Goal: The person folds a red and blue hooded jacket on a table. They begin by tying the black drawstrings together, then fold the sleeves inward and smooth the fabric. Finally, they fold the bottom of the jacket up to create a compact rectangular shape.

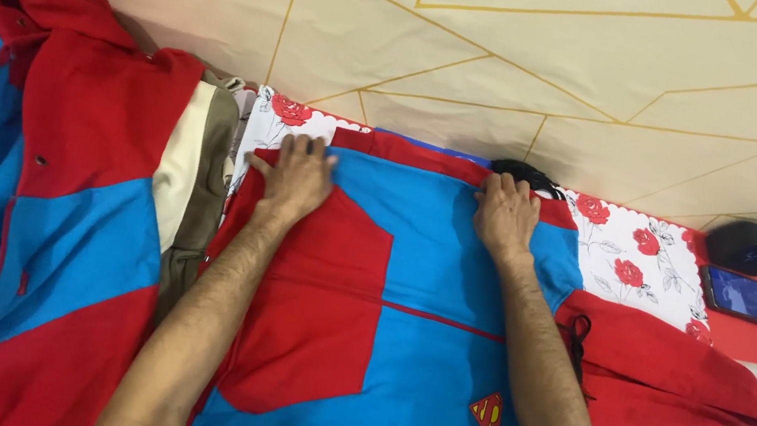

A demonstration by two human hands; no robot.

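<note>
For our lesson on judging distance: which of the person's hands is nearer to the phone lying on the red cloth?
The right hand. It presses the top edge of the blue and red hoodie, on the side towards the phone. The left hand rests on the hoodie's opposite corner, farther away.

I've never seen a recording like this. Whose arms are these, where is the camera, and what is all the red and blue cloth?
There is no machine here. The single picture comes from a camera worn on a person's head, looking down, so the two bare arms are that person's own. The left hand and the right hand both press flat, palms down, on the far edge of a red and blue hooded top spread on the surface; its red hood lies off to the right. Neither hand grips anything. A second red and blue hooded garment lies to the left, with a beige folded cloth between the two. Underneath is a white cover with red roses. At the far right lie a dark phone and a small black object.
</note>
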